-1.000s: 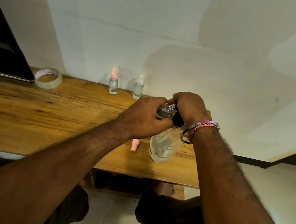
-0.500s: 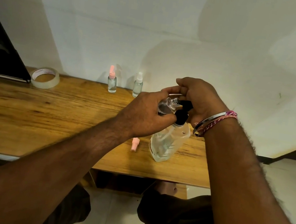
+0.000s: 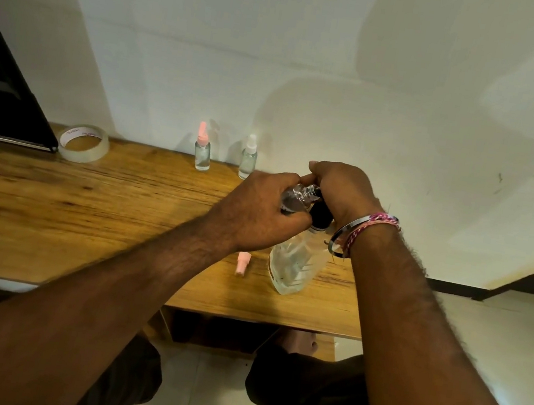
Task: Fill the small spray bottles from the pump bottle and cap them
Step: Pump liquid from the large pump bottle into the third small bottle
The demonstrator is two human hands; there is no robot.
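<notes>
1. At the right-hand part of the wooden counter (image 3: 50, 204), both hands meet above a large clear pump bottle (image 3: 294, 265).
2. The left hand (image 3: 257, 211) is curled round a small clear spray bottle (image 3: 297, 198), holding it tilted, its uncapped neck pointing toward the black pump head (image 3: 321, 214).
3. The right hand (image 3: 340, 189) is folded over the top of the pump head, fingers bent and touching it; whether it is pressing down cannot be told.
4. The right wrist wears a metal bangle (image 3: 340, 237) and a pink woven band (image 3: 377, 222).
5. The pump bottle stands on the counter near its front edge, with clear liquid low inside. Any label on it is too blurred to read.
6. A loose pink spray cap (image 3: 242, 264) lies on the counter just left of the pump bottle.
7. At the back of the counter, against the wall, stand two capped small bottles: one with a pink top (image 3: 202, 152) and, near it on the right, one with a white top (image 3: 248, 159).
8. Far left at the back lies a roll of clear tape (image 3: 83, 143); red print on its inner core cannot be read.
</notes>
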